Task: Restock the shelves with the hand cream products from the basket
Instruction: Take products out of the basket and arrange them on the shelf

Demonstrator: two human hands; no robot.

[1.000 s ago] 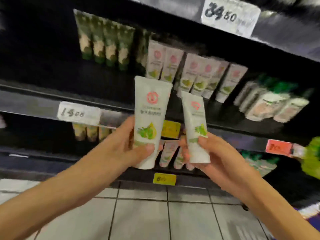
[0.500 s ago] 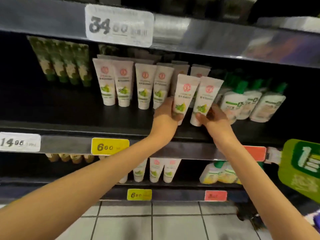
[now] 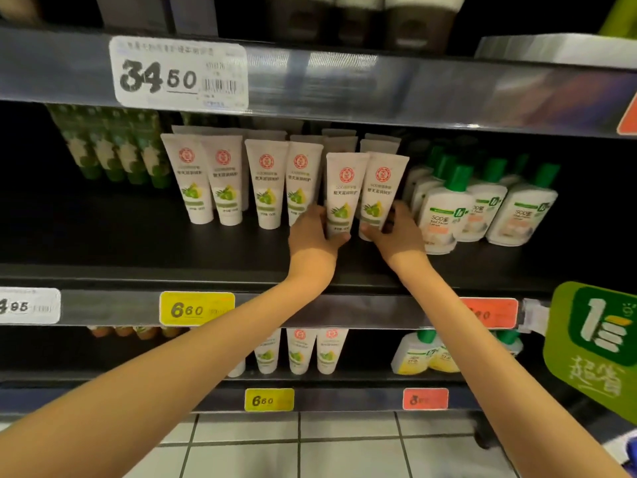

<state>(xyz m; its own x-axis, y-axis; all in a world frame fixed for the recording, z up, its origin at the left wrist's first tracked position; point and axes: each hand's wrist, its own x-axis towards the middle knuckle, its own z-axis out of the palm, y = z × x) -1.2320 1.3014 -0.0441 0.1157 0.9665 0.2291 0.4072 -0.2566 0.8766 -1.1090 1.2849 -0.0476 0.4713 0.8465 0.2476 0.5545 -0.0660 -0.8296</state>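
Left thumb (image 3: 339, 238) is curled under the cap end of one hand cream tube (image 3: 345, 188), with the rest of the left hand (image 3: 312, 236) wrapped round its lower left side, so that's a proper grip. Right hand (image 3: 396, 232) does the same on a second hand cream tube (image 3: 382, 186): thumb across the bottom front, fingers (image 3: 396, 210) curled round the right side. Both tubes are upright, cap down, touching side by side, low over the middle shelf (image 3: 138, 243). The hands cover their bottoms, so I honestly can't tell if they're resting on it. They sit just right of a row of matching white tubes (image 3: 224, 181), with more of the same tucked behind them. Just beside the right hand is a bunch of white lotion bottles with green caps (image 3: 448, 208), and far left at the back some dark green tubes (image 3: 113, 146). Both bare forearms reach up from the bottom corners. On the shelf edges there's a white 34.50 tag (image 3: 179, 74) up top, then a yellow 6.60 tag (image 3: 196, 308) and a red tag (image 3: 489, 312) partly behind the right arm. More white tubes (image 3: 300, 350) stand on the shelf below, a green sign (image 3: 596, 343) sticks out at right, and there's a tiled floor (image 3: 310, 443) underneath.
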